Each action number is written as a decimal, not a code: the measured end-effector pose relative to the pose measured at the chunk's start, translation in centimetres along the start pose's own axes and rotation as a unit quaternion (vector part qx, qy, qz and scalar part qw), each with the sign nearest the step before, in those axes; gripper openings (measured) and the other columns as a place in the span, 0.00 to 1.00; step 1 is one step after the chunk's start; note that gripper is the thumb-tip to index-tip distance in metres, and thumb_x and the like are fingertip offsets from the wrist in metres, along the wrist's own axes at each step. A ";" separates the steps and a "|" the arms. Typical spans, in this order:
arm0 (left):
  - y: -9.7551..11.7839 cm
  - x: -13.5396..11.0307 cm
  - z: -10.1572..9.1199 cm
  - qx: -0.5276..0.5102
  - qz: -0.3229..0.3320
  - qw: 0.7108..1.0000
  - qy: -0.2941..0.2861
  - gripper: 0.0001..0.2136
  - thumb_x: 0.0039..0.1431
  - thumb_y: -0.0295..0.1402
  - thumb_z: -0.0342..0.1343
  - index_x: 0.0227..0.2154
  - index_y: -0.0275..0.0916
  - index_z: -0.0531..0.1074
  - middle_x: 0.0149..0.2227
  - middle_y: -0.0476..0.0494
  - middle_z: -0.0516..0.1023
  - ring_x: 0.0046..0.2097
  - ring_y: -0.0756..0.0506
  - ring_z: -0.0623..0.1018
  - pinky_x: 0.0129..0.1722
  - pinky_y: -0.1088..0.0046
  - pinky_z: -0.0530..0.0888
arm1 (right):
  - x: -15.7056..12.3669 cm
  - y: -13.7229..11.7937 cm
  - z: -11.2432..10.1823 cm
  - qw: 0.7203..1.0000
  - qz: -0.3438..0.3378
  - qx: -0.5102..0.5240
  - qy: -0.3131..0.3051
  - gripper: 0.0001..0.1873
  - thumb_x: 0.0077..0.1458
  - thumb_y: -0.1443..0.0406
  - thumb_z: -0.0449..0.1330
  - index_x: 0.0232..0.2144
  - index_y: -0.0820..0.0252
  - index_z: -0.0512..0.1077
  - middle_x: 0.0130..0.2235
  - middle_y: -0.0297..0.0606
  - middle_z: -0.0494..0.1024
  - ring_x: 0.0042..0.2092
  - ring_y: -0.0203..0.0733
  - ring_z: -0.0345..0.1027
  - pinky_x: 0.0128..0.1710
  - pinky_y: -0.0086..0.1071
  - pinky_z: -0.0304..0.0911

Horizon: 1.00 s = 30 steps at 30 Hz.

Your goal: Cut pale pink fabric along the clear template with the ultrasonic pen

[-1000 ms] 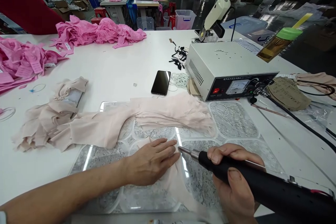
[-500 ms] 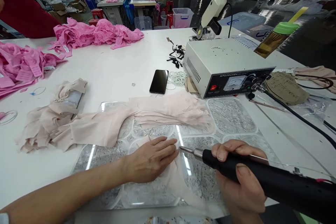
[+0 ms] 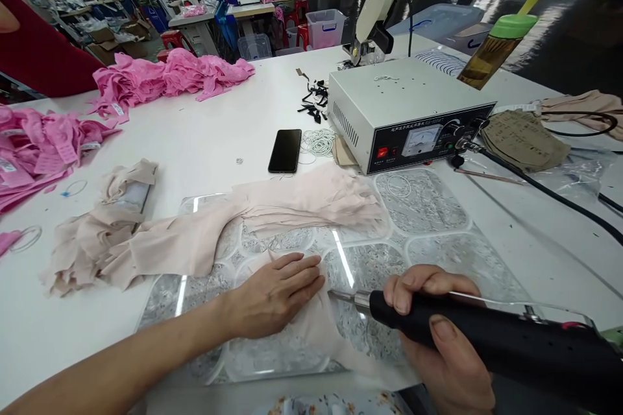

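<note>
My left hand point(image 3: 280, 295) lies flat, fingers stretched out, on a thin pale pink fabric piece point(image 3: 316, 331) over a clear patterned mat point(image 3: 433, 201). My right hand point(image 3: 438, 331) is wrapped round an ultrasonic cutter point(image 3: 487, 337), a thick black handpiece with a pointed metal tip. That tip is at the right edge of the fabric, just beside my left fingertips. Whether it touches the cloth I cannot tell. Beyond my left hand lies a stack of pale pink fabric pieces point(image 3: 311, 201), with a crumpled beige fabric pile point(image 3: 92, 240) to its left.
A grey control box point(image 3: 409, 97) with a black cable stands at the back right. Near it are a phone point(image 3: 285, 150), coiled pale cord point(image 3: 318, 141), black scraps point(image 3: 314, 100) and a green-lidded bottle point(image 3: 491, 55). Bright pink garments point(image 3: 165, 81) cover the far left. Someone in red stands there.
The view has shifted slightly. The cutter's tip has moved a little toward me along the fabric's edge. My left hand stays flat on the cloth.
</note>
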<state>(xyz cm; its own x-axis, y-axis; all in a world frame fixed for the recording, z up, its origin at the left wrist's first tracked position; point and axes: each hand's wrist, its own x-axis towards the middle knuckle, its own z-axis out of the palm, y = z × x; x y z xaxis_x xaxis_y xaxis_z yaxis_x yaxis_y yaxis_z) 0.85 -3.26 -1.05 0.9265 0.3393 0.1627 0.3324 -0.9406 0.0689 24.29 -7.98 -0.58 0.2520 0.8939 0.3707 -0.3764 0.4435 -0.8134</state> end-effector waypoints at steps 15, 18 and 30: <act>0.0 -0.1 0.4 -0.017 -0.008 1.000 -0.006 0.18 0.67 0.25 0.45 0.58 0.29 0.64 0.54 0.32 0.72 0.61 0.37 0.68 0.59 0.57 0.67 | 0.7 0.0 -0.4 1.000 -0.017 -0.020 0.003 0.05 0.55 0.66 0.59 0.37 0.55 0.70 0.33 0.34 0.69 0.27 0.34 0.65 0.30 0.37 0.69; 0.0 -0.1 0.3 -0.024 -0.010 1.000 -0.014 0.18 0.66 0.26 0.47 0.58 0.30 0.64 0.54 0.33 0.72 0.61 0.37 0.68 0.60 0.57 0.67 | 0.8 0.3 -0.3 0.999 -0.024 -0.028 0.007 0.06 0.54 0.67 0.58 0.37 0.55 0.70 0.34 0.35 0.69 0.28 0.35 0.65 0.31 0.38 0.69; -0.1 -0.1 0.4 -0.024 -0.011 1.000 -0.010 0.19 0.65 0.27 0.48 0.58 0.31 0.63 0.53 0.30 0.71 0.60 0.35 0.69 0.58 0.56 0.68 | 1.3 1.1 0.3 0.999 -0.037 -0.024 0.001 0.06 0.55 0.68 0.58 0.38 0.57 0.69 0.36 0.34 0.69 0.29 0.34 0.66 0.32 0.37 0.69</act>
<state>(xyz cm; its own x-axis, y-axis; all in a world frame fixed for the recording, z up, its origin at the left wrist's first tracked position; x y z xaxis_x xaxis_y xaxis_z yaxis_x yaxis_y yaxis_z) 0.79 -3.16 -1.50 0.9225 0.3593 0.1412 0.3443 -0.9311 0.1203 23.92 -6.36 -0.83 0.2791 0.8588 0.4297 -0.3134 0.5044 -0.8046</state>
